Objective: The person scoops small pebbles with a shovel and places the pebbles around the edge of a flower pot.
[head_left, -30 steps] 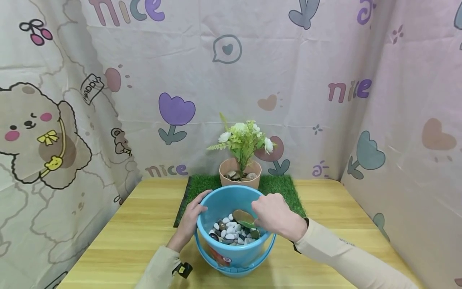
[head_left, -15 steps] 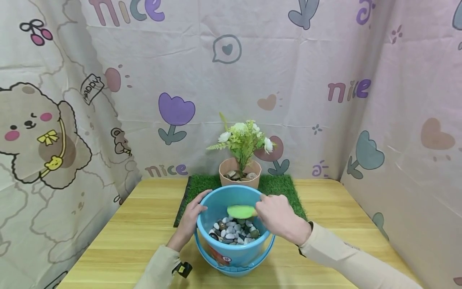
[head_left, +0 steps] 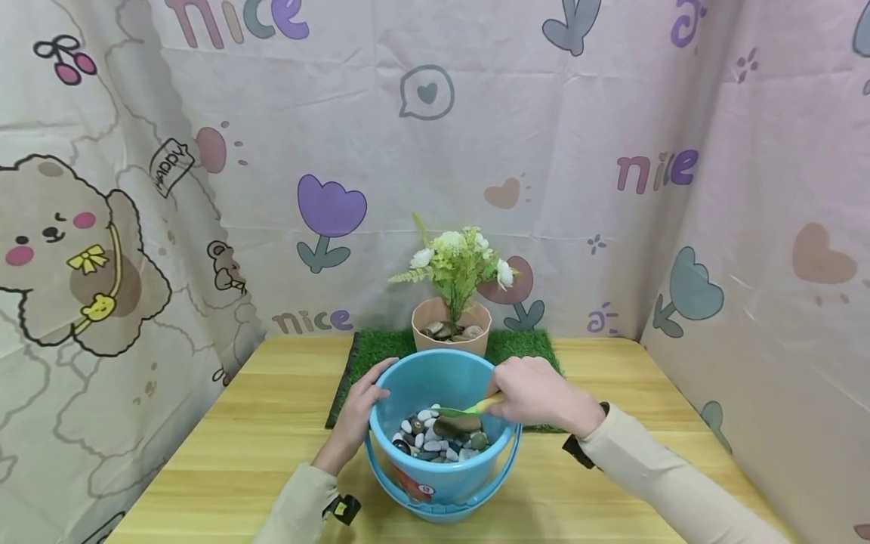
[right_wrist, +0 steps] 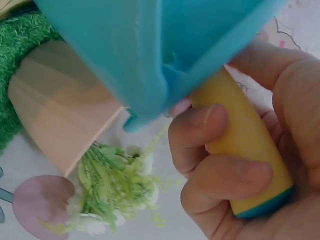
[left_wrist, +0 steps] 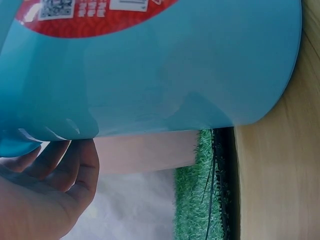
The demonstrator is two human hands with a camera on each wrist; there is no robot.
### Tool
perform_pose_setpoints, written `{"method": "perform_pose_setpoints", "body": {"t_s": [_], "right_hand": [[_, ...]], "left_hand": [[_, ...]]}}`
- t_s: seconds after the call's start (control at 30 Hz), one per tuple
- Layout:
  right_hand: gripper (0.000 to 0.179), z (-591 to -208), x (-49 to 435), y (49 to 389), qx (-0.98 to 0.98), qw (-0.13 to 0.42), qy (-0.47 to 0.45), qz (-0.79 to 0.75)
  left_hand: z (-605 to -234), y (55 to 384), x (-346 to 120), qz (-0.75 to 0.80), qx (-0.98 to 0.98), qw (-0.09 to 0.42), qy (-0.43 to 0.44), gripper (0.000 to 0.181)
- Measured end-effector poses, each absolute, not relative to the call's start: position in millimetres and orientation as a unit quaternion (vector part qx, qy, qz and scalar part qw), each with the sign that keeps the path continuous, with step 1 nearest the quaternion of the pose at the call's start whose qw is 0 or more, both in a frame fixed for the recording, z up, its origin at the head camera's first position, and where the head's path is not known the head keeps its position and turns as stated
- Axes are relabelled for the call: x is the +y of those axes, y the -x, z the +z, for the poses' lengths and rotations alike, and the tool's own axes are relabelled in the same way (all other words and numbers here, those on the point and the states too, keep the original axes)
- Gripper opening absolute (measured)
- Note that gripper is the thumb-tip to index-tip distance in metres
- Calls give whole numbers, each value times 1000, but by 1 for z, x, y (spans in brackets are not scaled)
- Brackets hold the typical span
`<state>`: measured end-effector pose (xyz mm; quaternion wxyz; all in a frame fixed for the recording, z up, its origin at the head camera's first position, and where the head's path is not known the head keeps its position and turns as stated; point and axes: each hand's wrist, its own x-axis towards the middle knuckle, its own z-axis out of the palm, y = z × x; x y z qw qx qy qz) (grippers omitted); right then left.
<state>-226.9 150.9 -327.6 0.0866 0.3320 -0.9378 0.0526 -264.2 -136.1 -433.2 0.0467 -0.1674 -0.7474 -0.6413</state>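
A light blue bucket (head_left: 442, 480) with its handle hanging down stands on the table, holding white, grey and dark pebbles (head_left: 433, 446). My left hand (head_left: 355, 419) holds its left rim, thumb over the edge and fingers along the outside; the left wrist view shows these fingers (left_wrist: 82, 167) bent against the wall. Above the right rim, my right hand (head_left: 533, 393) grips the yellow handle (right_wrist: 245, 145) of a small garden trowel (head_left: 489, 403). Its green blade points left into the bucket, close over the pebbles. Under it shows a brown patch, whose nature I cannot tell.
Behind the bucket, a pink flowerpot (head_left: 450, 344) with white flowers (head_left: 457, 253) and stones stands on a green turf mat (head_left: 377, 349). Patterned cloth walls (head_left: 435, 151) enclose the back and sides of the wooden table (head_left: 231, 446).
Half a second ago the trowel's green blade faced the camera; now it is turned nearly edge-on. My right hand has shifted slightly right. The left hand and bucket have hardly moved.
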Motion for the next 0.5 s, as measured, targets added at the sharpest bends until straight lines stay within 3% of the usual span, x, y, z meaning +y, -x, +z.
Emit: {"method": "perform_pose_setpoints", "body": {"t_s": [0.07, 0.2, 0.3, 0.5], "right_hand": [[25, -323, 151, 226, -935, 80, -342, 54], [49, -314, 148, 222, -931, 62, -357, 36], [58, -311, 144, 219, -929, 61, -364, 3], [60, -319, 134, 213, -918, 138, -360, -94]], "left_hand": [[-433, 265, -136, -643, -747, 43, 166, 55], [-433, 265, -136, -645, -745, 37, 165, 55], [-433, 264, -137, -647, -743, 35, 168, 54], [-431, 263, -136, -650, -740, 34, 170, 53]]}}
